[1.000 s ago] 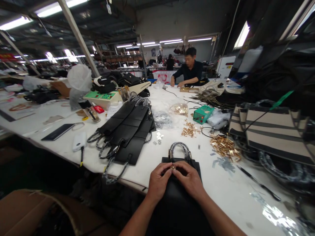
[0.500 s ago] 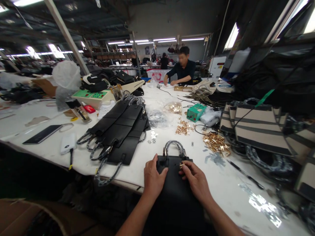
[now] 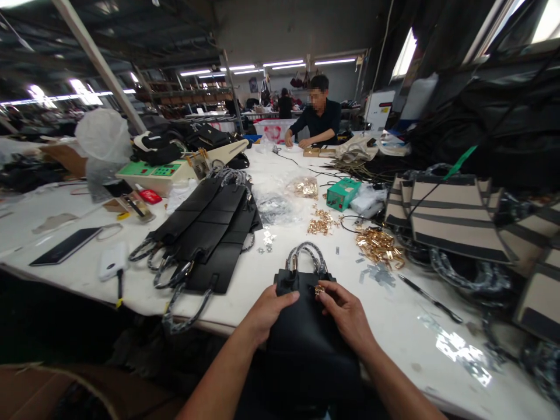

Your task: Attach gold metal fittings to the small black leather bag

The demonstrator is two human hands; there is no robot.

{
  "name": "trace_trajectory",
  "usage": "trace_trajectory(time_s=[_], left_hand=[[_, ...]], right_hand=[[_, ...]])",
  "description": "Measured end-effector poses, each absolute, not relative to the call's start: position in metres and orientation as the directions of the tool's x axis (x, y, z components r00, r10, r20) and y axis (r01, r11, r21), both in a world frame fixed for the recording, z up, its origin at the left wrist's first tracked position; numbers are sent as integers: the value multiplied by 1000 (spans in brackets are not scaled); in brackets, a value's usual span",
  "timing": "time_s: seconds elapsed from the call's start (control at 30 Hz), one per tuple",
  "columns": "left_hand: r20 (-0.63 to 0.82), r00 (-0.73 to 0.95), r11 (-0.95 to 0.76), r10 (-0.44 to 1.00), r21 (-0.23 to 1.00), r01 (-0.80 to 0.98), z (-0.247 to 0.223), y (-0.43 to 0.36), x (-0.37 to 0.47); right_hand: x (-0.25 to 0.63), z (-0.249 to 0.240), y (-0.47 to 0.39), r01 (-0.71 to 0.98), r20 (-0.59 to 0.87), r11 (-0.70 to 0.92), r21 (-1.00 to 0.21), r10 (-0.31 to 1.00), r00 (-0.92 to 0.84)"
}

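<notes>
"Where's the black bag [image 3: 306, 344]?"
"Nearest, at the white table [image 3: 385, 332]'s edge; the left hand [image 3: 268, 309] grips its side, thumb in front."
"And the right hand [image 3: 346, 314]?"
"Pinching a gold fitting [image 3: 319, 289] at its upper front."
"Farther?"
"Loose gold pieces [image 3: 378, 247], a green box [image 3: 343, 193], then a dark-sleeved co-worker [image 3: 322, 121]."
</notes>
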State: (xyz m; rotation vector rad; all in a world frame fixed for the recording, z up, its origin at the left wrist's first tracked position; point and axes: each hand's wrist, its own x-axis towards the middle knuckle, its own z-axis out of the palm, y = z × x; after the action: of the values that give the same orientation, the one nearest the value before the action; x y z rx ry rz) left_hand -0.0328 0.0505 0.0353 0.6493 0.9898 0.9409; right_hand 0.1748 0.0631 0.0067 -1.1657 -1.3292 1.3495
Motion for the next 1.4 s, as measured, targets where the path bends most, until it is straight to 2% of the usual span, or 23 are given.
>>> trace_trajectory(time_s=[0.1,0.2,0.37,0.57,0.8,1.03,1.23,1.4], left_hand=[[-411,283,498,867,748,-439,28,51,-32],[-426,283,511,859,688,-515,19,52,-34],[-453,301,535,839,589,-606,11,51,-36],[-492,319,568,810,527,-632,13,52,-36],[-499,336,580,799,488,-652,10,53,-38],[-496,345,581,797,476,-660,11,55,-38],[-486,342,573,805,484,-661,9,56,-38],[-480,334,565,811,498,-658,11,56,-38]], right_hand=[[175,3,64,24,-39,-36,-999,987,-155],[175,4,63,102,-23,-10,-995,991,-131],[177,20,72,345,158,207,-916,974,-163],[183,24,90,512,313,462,-724,882,-353],[186,23,97,625,315,581,-521,812,-492],[182,35,109,611,251,640,-466,757,-603],[190,36,123,521,172,710,-474,655,-736],[193,50,130,542,45,613,-575,686,-727]])
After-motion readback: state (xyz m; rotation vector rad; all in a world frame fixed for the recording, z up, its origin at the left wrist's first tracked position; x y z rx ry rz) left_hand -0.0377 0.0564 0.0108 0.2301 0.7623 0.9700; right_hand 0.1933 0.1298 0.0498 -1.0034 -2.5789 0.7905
